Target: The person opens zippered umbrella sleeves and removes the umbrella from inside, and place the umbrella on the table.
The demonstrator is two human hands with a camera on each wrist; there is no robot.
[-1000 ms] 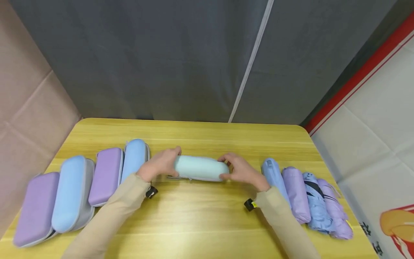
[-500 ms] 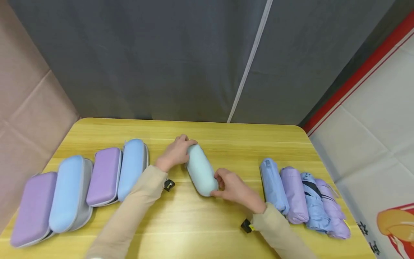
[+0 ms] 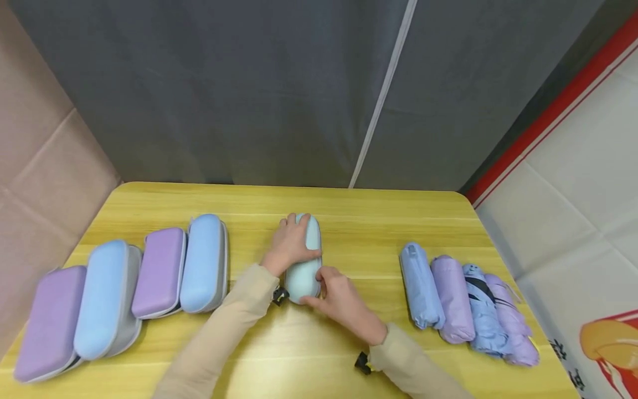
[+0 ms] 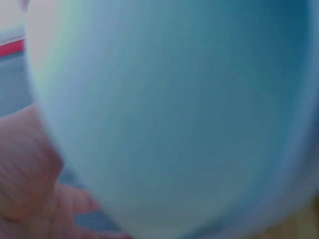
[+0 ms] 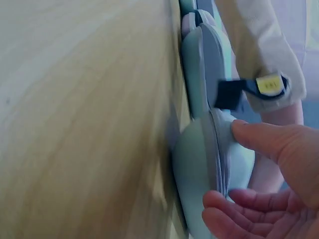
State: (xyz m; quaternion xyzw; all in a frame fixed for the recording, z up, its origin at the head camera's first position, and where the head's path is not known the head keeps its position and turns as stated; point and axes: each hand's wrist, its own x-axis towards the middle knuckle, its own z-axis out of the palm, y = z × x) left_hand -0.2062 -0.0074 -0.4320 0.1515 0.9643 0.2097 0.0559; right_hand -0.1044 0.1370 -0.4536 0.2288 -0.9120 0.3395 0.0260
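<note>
A pale mint zippered case (image 3: 301, 277) lies lengthwise on the table, its near end towards me. My left hand (image 3: 291, 244) grips its upper part from above, fingers at the far end and thumb across the top to the right side. My right hand (image 3: 344, 299) holds the near right end between thumb and bent fingers. In the right wrist view, the thumb (image 5: 249, 132) touches the shell beside the grey zipper seam and curled fingertips (image 5: 214, 201) rest lower on it. Whether they hold a zipper pull cannot be told. The case (image 4: 174, 109) fills most of the left wrist view, blurred.
Left on the wooden table (image 3: 379, 221) stand zippered cases in a row: purple (image 3: 52, 321), blue (image 3: 102, 299), smaller purple (image 3: 159, 271) and smaller blue (image 3: 201, 263). At right lie folded umbrellas, blue (image 3: 421, 285), purple (image 3: 452, 299), blue (image 3: 485, 316) and purple (image 3: 513, 321). A grey curtain (image 3: 224, 100) hangs behind.
The mint case has turned from lying crosswise to lying lengthwise. My left hand has moved right and over its top; my right hand has moved left and nearer, to its near end.
</note>
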